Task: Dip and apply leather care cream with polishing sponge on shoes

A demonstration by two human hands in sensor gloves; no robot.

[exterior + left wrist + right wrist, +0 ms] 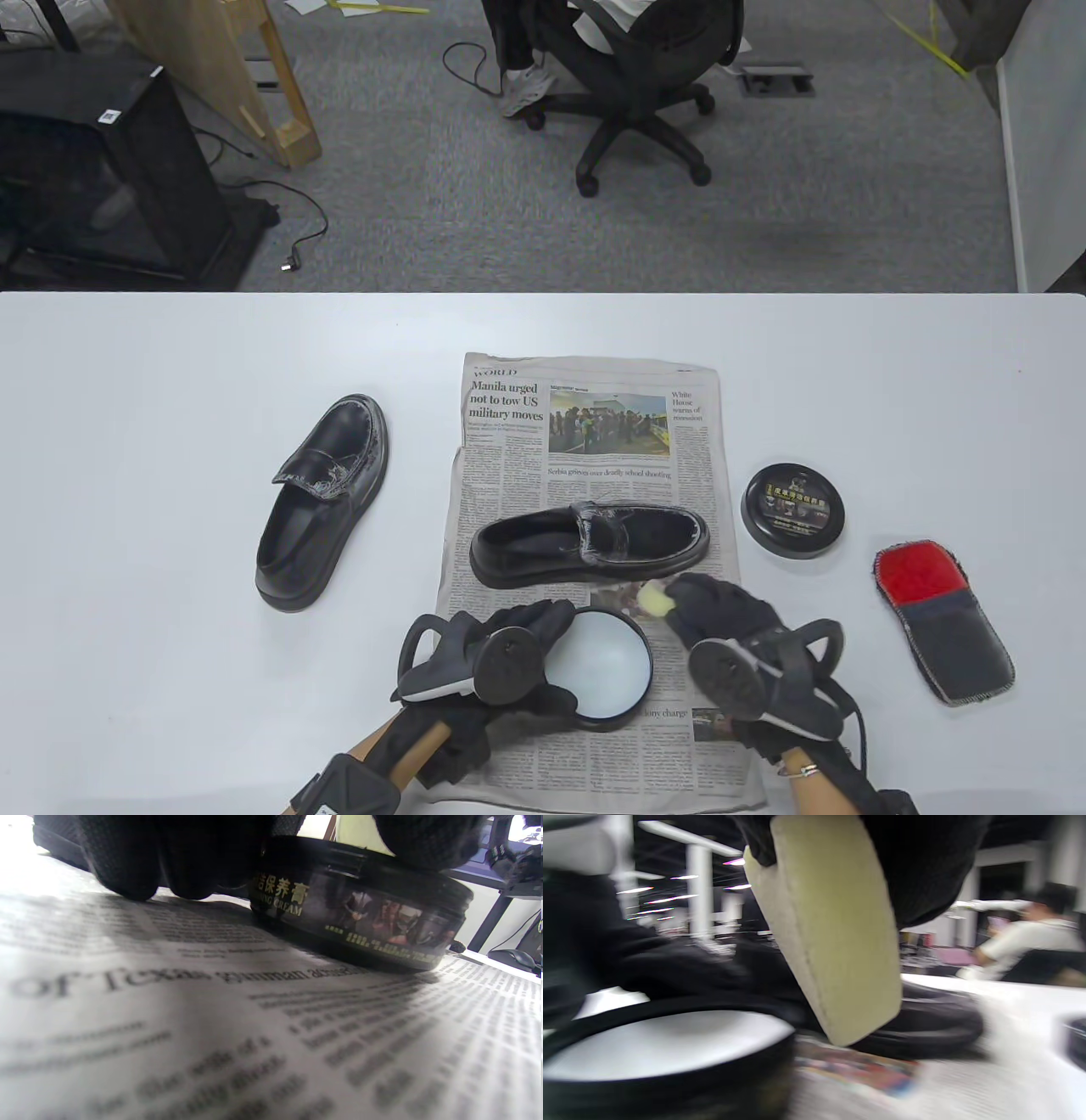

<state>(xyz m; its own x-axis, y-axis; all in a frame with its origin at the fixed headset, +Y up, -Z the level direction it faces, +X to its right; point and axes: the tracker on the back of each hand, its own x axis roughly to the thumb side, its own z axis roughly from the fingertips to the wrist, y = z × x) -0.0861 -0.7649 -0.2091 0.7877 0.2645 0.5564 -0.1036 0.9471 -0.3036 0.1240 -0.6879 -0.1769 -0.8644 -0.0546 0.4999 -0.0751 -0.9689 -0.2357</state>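
Note:
An open tin of leather care cream [601, 671] with pale cream inside stands on the newspaper [594, 458] near the front edge. My left hand [536, 630] grips its left rim; in the left wrist view the fingers [123, 861] sit beside the tin [360, 912]. My right hand [689, 604] pinches a yellow sponge [655, 599] just right of the tin and above it. The right wrist view shows the sponge [831, 933] hanging over the paper beside the cream tin [661, 1046]. One black shoe [587, 543] lies on the newspaper behind the hands. A second black shoe [327, 501] lies to the left on the bare table.
The tin's black lid [794, 509] lies right of the newspaper. A red and grey polishing mitt [943, 624] lies at the far right. Beyond the table's far edge stands an office chair [636, 93] with a person seated in it.

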